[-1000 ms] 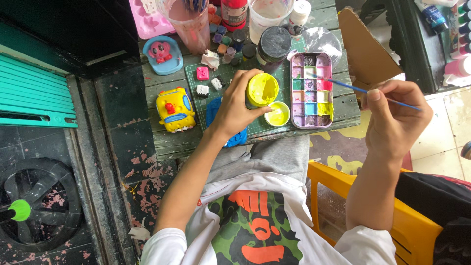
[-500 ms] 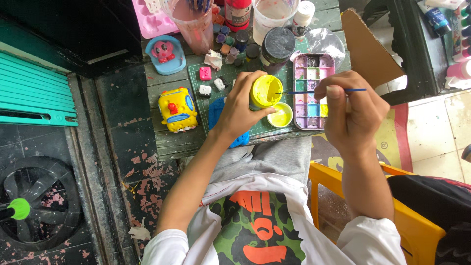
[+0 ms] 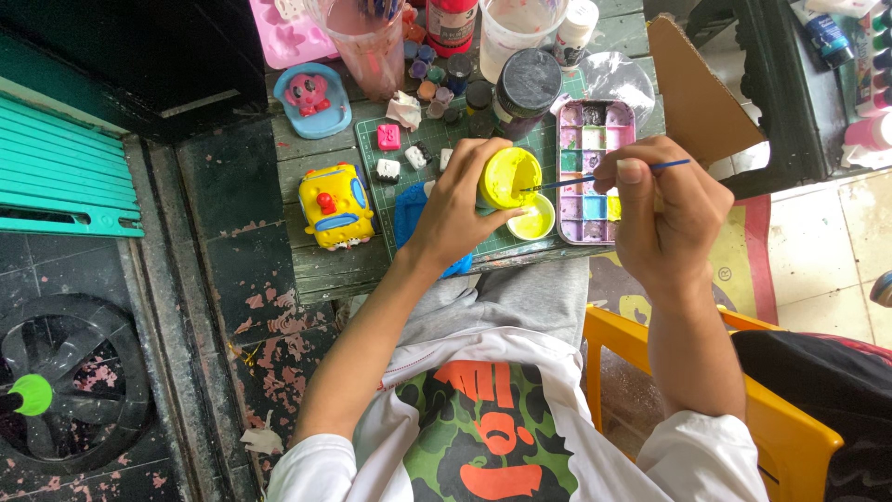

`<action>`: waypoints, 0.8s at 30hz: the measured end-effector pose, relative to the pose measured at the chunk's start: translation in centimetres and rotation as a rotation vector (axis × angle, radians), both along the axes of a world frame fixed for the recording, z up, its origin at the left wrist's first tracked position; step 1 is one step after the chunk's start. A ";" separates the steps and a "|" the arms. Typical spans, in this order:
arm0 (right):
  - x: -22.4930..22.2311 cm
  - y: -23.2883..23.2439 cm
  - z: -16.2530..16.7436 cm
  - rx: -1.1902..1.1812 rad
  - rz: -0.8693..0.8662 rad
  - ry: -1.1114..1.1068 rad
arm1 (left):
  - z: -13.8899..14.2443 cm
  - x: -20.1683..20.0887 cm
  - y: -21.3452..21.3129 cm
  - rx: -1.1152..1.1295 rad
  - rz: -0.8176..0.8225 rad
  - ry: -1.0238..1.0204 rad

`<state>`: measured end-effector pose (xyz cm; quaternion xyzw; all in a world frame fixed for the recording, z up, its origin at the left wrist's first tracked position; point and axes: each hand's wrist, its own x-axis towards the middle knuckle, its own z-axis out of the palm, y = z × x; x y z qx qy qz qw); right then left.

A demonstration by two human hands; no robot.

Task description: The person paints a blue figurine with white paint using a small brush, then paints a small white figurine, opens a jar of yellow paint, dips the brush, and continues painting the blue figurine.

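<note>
My left hand [image 3: 455, 209] grips a small open pot of yellow paint [image 3: 509, 177] over the green cutting mat [image 3: 437, 139]. My right hand [image 3: 664, 209] pinches a thin blue-handled brush [image 3: 604, 176], its tip reaching into the yellow pot. The pot's yellow lid [image 3: 534, 221] lies just below it on the mat. A rectangular paint palette [image 3: 595, 172] with many coloured wells lies between my two hands. A blue piece [image 3: 409, 214] lies under my left wrist, partly hidden.
A yellow toy car figure [image 3: 334, 204] stands left of the mat. A pink figure on a blue tray [image 3: 312, 98], a pink cup [image 3: 367, 42], several small paint pots [image 3: 437, 79], a black-lidded jar [image 3: 528, 84] and cardboard [image 3: 697, 93] crowd the back. A yellow chair [image 3: 762, 409] is at right.
My right hand has come in from the right and lowered, bringing the brush tip to the yellow pot. My left hand has kept the pot in place.
</note>
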<state>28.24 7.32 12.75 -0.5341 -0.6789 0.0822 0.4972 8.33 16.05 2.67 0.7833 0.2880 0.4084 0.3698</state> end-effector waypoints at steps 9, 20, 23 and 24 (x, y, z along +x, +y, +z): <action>-0.7 0.6 0.4 0.010 0.162 -0.364 | 0.1 -0.4 -0.8 0.093 -0.025 0.065; -1.3 0.9 -0.2 0.021 0.191 -0.393 | 0.2 -0.3 -0.9 0.100 -0.014 0.050; -1.0 0.7 -0.3 0.015 0.173 -0.372 | 0.2 -0.3 -0.8 0.105 -0.016 0.052; -0.9 0.7 -0.3 0.010 0.165 -0.364 | 0.2 -0.4 -0.8 0.106 -0.018 0.054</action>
